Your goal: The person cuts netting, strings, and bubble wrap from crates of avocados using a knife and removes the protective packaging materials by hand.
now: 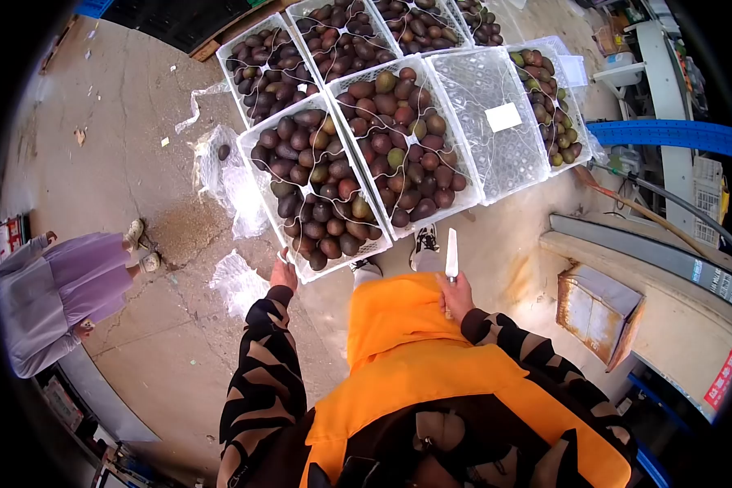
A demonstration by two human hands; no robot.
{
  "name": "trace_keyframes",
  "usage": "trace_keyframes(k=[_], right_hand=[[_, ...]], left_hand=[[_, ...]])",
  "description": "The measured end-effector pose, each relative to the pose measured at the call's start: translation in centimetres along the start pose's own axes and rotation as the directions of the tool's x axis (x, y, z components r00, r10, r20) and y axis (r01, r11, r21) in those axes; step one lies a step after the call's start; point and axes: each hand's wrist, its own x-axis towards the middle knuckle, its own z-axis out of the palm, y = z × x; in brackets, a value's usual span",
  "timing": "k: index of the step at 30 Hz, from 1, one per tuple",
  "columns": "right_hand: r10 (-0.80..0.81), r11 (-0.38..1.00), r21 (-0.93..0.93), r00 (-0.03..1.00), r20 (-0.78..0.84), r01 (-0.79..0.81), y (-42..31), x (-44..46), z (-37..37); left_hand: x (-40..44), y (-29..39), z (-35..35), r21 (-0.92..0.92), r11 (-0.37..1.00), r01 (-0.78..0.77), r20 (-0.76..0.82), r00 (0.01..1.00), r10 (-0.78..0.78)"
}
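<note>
My left hand [283,270] is at the near left corner of a white crate [346,267] full of dark avocados [309,179]; its fingers are closed on something too small to make out. In my right hand [455,296] is a white-bladed knife [452,254], its blade pointing away from me, over my orange apron [415,350]. Beside the near crate stands another crate of avocados [403,138], with cord strung across its top. Farther right, a crate covered in clear plastic bears a white label [503,117].
More avocado crates [342,41] stand behind. Crumpled plastic [240,281] lies on the floor at the left. Another person [73,276] stands at the far left. A rusty metal box [595,313], a blue beam [667,137] and a wooden handle [651,213] are at the right.
</note>
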Motion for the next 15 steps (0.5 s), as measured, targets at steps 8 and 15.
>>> trace_keyframes(k=[8, 15], right_hand=[[-0.05, 0.983, 0.176, 0.999, 0.002, 0.048, -4.9, -1.4, 0.3], [-0.14, 0.864, 0.486, 0.99, -0.015, 0.13, -1.9, -1.0, -12.4]], left_hand=[[-11.0, 36.7, 4.8, 0.253, 0.796, -0.551, 0.372, 0.814, 0.445], [-12.2, 45.9, 10.9, -0.647, 0.759, 0.072, 0.528, 0.761, 0.378]])
